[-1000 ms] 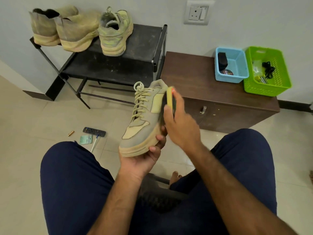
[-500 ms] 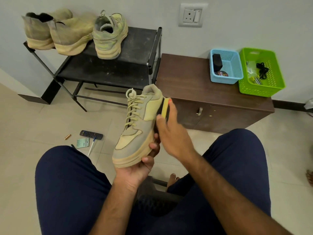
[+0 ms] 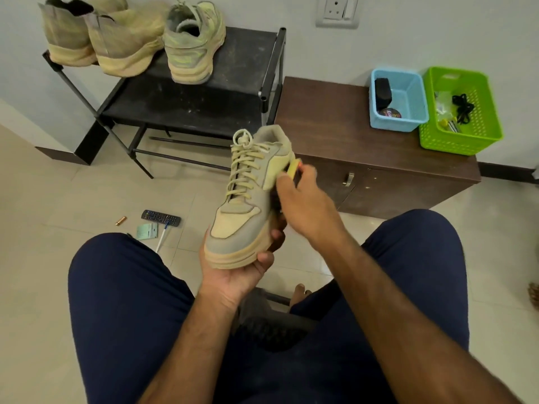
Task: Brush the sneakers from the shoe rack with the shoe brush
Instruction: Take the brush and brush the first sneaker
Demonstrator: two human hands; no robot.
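four shoes are showing: three are sitting on the one shoe rack, namely the left shoe, the middle shoe and the right shoe, and one held sneaker is resting in the left hand. the right hand, making two hands, is gripping the one shoe brush. two baskets are standing on the one cabinet: the blue basket is holding two items, a black block and a round tin; the green basket is holding bits too tangled for counting. four small things are lying on the floor: remote, small cylinder, card, pen.
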